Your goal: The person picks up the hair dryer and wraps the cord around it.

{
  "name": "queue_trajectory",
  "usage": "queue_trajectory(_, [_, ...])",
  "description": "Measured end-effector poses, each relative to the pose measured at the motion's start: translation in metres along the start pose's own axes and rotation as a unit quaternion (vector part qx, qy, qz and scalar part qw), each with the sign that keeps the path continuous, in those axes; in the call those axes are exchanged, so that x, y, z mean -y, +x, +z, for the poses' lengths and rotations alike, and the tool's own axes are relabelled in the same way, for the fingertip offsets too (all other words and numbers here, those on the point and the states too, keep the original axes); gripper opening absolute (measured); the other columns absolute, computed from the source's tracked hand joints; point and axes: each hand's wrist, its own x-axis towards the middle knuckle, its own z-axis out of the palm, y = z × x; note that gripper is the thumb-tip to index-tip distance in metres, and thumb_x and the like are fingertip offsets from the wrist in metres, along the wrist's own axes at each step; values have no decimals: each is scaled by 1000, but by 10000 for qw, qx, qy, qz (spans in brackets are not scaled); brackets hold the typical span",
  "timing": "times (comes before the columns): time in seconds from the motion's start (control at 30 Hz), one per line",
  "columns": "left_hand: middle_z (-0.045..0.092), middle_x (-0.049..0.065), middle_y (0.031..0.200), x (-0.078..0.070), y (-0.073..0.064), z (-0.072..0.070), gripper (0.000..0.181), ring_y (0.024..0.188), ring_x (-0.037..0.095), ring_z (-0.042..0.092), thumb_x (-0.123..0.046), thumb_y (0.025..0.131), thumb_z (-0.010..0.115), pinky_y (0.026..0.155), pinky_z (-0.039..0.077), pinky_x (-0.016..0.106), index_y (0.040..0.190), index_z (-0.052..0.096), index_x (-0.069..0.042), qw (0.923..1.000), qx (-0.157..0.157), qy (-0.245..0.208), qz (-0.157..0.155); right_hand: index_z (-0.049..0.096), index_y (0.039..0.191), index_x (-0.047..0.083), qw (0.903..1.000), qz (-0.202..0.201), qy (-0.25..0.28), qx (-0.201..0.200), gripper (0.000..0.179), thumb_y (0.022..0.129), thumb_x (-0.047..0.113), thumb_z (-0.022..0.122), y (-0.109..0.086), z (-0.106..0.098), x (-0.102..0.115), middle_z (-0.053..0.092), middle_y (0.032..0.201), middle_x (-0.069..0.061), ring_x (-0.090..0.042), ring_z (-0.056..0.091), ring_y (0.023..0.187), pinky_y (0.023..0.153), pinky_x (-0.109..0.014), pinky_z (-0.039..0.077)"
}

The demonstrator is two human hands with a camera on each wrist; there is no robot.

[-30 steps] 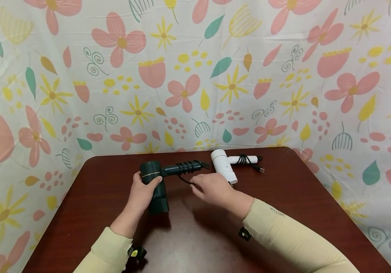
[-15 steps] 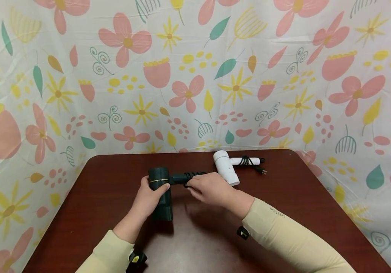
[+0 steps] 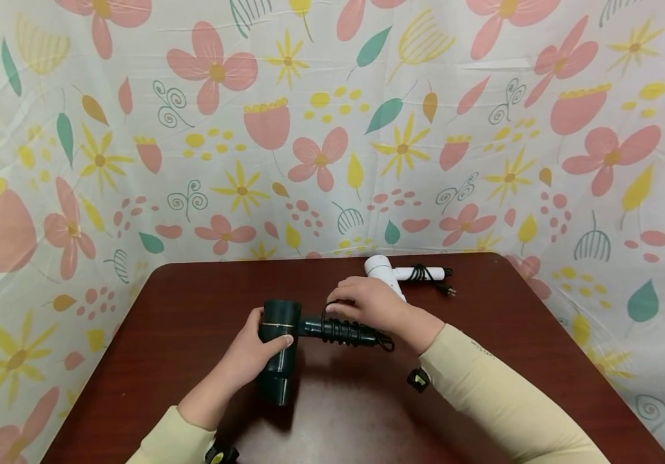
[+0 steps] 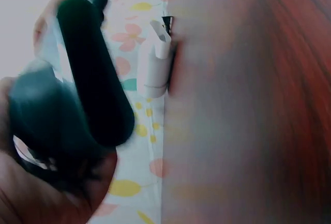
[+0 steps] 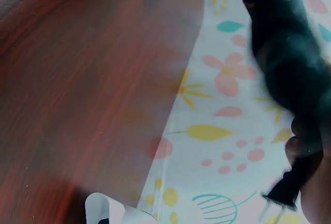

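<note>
My left hand [image 3: 251,353] grips a dark green hair dryer [image 3: 281,312] by its barrel, thumb across the near side. The dryer's handle points right, with a black cord [image 3: 348,332] coiled around it several times. Just beyond the handle, my right hand [image 3: 374,303] pinches the cord's loose end. A plug [image 5: 283,192] on this cord hangs out below the right fingers in the right wrist view. In the left wrist view the dryer [image 4: 95,74] is held up above the table and looks blurred.
A white hair dryer [image 3: 380,267] with its own black cord around the handle lies at the table's back edge, partly hidden behind my right hand. The brown table [image 3: 193,309] meets a floral curtain [image 3: 321,212] at the back.
The dark green dryer has come nearer and to the right, its handle now tilting toward me. My right hand has gone from the handle's near side over to its far side with the cord.
</note>
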Motion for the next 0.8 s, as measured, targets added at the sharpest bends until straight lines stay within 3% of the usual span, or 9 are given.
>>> queue_trajectory(0.13, [51,15,127,1,-4,-1,67,101,28,62,-34,93,69,84,52,47,146,31,-21,9980,278,-527,222,72,109,31,9895,770,1187,293,20,98,41,58,-4,-5,-5,59,90,18,-4,53,74,70,-29,48])
queue_trajectory(0.37, [51,19,123,1,-8,0,60,100,29,61,-25,96,65,84,52,46,146,32,-22,9929,138,-1143,310,71,119,20,9489,1442,2797,229,26,102,32,56,-8,-1,-6,66,99,-1,-18,60,74,69,-33,51])
queue_trajectory(0.43, [51,20,123,1,-7,1,59,99,29,61,-24,97,64,84,52,45,146,31,-20,9904,23,-1334,354,69,123,10,9247,1513,3492,87,27,103,23,55,-9,3,-3,69,98,-7,-18,63,75,67,-32,52])
queue_trajectory(0.53, [50,21,124,-2,-5,3,58,98,28,61,-25,97,62,84,52,43,145,30,-17,9868,-110,-1566,409,64,125,-4,8731,1700,4565,-183,30,104,15,53,-9,9,3,70,92,-10,-17,64,71,60,-30,51])
queue_trajectory(0.6, [50,21,124,-3,-4,4,57,98,28,61,-25,98,61,84,52,42,145,29,-17,9857,-204,-1621,409,59,127,-10,8189,1928,5395,-342,33,103,12,52,-8,13,7,70,89,-10,-17,61,68,57,-28,48])
queue_trajectory(0.63, [50,21,124,-3,-3,4,57,98,27,61,-24,98,61,84,52,42,145,29,-16,9853,-243,-1641,418,58,127,-11,8034,2015,5586,-440,34,103,12,52,-8,14,9,70,88,-9,-16,60,68,57,-27,48])
queue_trajectory(0.73, [49,20,125,-4,-2,5,57,101,28,60,-23,99,61,86,51,42,145,28,-17,9849,-373,-1631,442,57,125,-11,7666,2092,6025,-738,35,101,14,54,-7,18,13,69,86,-5,-13,61,68,61,-26,50])
queue_trajectory(0.77, [49,20,126,-4,-2,5,58,102,28,60,-23,99,61,87,51,42,146,27,-17,9848,-414,-1627,457,60,123,-7,7458,2086,6272,-824,34,99,18,59,-7,21,13,70,84,-4,-13,62,67,61,-26,51])
queue_trajectory(0.8, [49,20,127,-4,-2,5,59,104,29,59,-22,99,61,87,51,43,147,27,-18,9845,-450,-1625,477,62,121,-1,7480,2100,6233,-891,31,99,20,60,-8,23,13,70,83,-4,-12,64,69,63,-27,52])
